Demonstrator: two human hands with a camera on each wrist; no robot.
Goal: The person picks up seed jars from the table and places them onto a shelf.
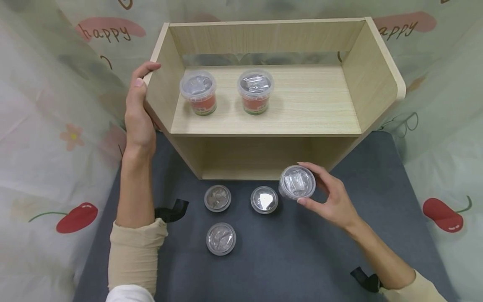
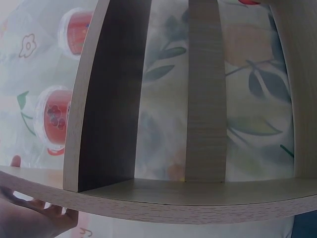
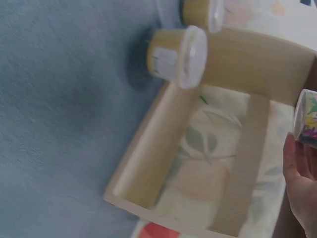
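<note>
My left hand (image 1: 139, 113) grips the left side panel of a two-tier wooden shelf (image 1: 264, 100); in the left wrist view its fingertips (image 2: 64, 220) show beside the panel. In front of the shelf's lower opening, my right hand (image 1: 333, 199) pinches a lidded plastic cup (image 1: 297, 183) between thumb and fingers. The right wrist view shows this cup's colourful printed side (image 3: 309, 119). Two lidded cups with red contents, one on the left (image 1: 198, 92) and another near the middle (image 1: 255, 91), stand upright on the upper tier.
On the dark grey tabletop (image 1: 302, 260) stand three more lidded cups: one back left (image 1: 217, 198), one nearer (image 1: 221, 239), one right of them (image 1: 264, 200). Printed fabric (image 1: 45, 147) hangs around the table. Black straps (image 1: 172, 211) hang at both forearms.
</note>
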